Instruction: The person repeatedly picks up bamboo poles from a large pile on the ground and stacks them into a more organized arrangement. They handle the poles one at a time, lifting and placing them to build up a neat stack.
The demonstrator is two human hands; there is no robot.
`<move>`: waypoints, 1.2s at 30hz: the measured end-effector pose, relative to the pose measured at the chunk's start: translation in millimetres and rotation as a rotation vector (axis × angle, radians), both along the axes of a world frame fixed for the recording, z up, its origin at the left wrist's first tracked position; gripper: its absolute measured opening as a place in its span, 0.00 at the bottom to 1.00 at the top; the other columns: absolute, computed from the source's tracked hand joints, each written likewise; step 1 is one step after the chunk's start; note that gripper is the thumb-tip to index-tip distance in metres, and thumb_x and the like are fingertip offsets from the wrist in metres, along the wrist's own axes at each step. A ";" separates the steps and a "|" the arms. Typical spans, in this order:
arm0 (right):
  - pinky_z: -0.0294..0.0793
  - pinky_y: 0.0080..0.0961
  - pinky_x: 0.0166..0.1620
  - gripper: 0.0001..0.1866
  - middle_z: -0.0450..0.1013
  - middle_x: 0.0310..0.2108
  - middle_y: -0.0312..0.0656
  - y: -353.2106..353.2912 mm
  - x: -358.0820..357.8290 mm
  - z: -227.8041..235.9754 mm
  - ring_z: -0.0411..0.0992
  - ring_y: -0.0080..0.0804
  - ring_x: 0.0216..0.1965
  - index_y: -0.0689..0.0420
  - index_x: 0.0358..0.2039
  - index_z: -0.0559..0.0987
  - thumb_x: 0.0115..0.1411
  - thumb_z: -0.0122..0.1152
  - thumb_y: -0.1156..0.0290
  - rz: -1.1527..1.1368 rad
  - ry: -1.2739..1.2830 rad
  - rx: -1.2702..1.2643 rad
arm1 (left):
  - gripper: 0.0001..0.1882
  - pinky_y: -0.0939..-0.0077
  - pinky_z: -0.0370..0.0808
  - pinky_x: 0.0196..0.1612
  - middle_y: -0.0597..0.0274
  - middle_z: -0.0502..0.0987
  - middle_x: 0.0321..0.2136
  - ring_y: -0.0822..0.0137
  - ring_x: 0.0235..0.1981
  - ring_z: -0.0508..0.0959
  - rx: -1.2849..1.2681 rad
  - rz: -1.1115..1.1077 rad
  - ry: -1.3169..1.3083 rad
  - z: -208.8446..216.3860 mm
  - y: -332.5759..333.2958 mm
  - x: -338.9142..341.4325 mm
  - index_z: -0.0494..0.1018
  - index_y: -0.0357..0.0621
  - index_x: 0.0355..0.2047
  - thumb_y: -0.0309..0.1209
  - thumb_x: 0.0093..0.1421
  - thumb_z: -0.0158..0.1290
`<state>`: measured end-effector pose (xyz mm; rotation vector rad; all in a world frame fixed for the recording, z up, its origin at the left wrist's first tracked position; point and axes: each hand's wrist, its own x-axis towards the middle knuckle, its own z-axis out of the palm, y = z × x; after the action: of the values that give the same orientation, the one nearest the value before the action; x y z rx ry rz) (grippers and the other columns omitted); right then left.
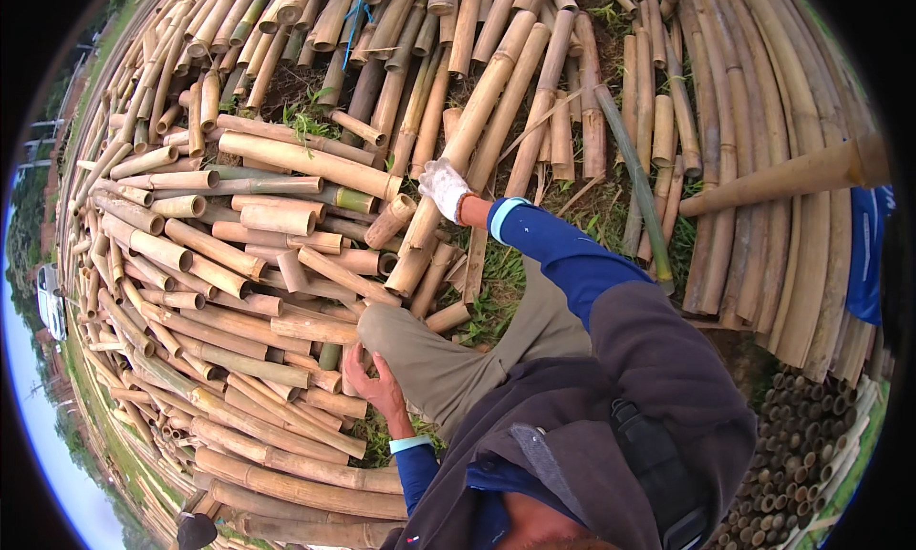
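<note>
One bamboo pole (489, 90) beyond the worker's knee (389, 338) is gripped by the gloved right hand (444, 189), left hand (380, 386) empty beside that knee; short lengths (216, 249) lie cut, long poles (806, 111) apparently remain

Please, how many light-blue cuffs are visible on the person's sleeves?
2: one cuff is behind the gloved right hand, the other cuff behind the bare left hand.

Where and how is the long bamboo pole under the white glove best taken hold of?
Probably around its shaft, from above: the pole is long and round, its upper side is exposed, and a neighbouring pole lies close along its right side. The white-gloved right grip rests over it.
</note>
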<state>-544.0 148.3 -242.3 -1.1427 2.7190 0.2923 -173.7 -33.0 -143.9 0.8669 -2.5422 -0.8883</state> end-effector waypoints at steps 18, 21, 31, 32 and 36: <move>0.61 0.55 0.71 0.35 0.70 0.60 0.48 121.9 172.4 63.8 0.65 0.53 0.68 0.53 0.59 0.75 0.48 0.74 0.69 0.031 0.059 -0.832 | 0.39 0.68 0.81 0.46 0.52 0.80 0.45 0.63 0.44 0.83 1.265 -0.469 -0.594 11.7 85.6 -106.6 0.67 0.31 0.64 0.53 0.68 0.61; 0.63 0.51 0.71 0.40 0.67 0.64 0.51 131.0 200.9 58.2 0.62 0.55 0.70 0.52 0.66 0.70 0.52 0.74 0.73 -0.307 0.017 -0.977 | 0.39 0.69 0.81 0.40 0.57 0.79 0.42 0.67 0.40 0.83 1.195 -0.479 -0.507 22.3 98.4 -100.0 0.68 0.33 0.63 0.51 0.64 0.66; 0.73 0.49 0.64 0.24 0.69 0.60 0.44 124.3 219.9 40.8 0.70 0.47 0.60 0.55 0.62 0.71 0.71 0.64 0.59 -1.136 -2.080 -1.834 | 0.46 0.58 0.76 0.58 0.44 0.82 0.53 0.50 0.53 0.83 0.412 -0.409 -0.405 37.7 101.2 -2.2 0.68 0.43 0.68 0.44 0.49 0.70; 0.73 0.49 0.64 0.24 0.69 0.59 0.44 113.8 224.7 45.9 0.70 0.46 0.60 0.55 0.62 0.71 0.70 0.65 0.61 -1.161 -2.074 -1.765 | 0.46 0.57 0.77 0.57 0.43 0.82 0.52 0.48 0.53 0.83 0.354 -0.395 -0.411 40.4 99.5 12.2 0.69 0.43 0.67 0.44 0.49 0.70; 0.72 0.50 0.64 0.25 0.71 0.56 0.41 61.6 247.8 63.4 0.69 0.41 0.60 0.54 0.60 0.72 0.66 0.71 0.66 -1.142 -2.093 -1.557 | 0.44 0.55 0.78 0.56 0.43 0.83 0.50 0.44 0.51 0.83 0.224 -0.308 -0.388 82.0 78.2 56.8 0.70 0.44 0.65 0.44 0.48 0.68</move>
<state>-296.2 210.0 -178.9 0.4504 0.6624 -1.9137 -116.8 45.1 -61.9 0.7843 -3.0129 -1.2193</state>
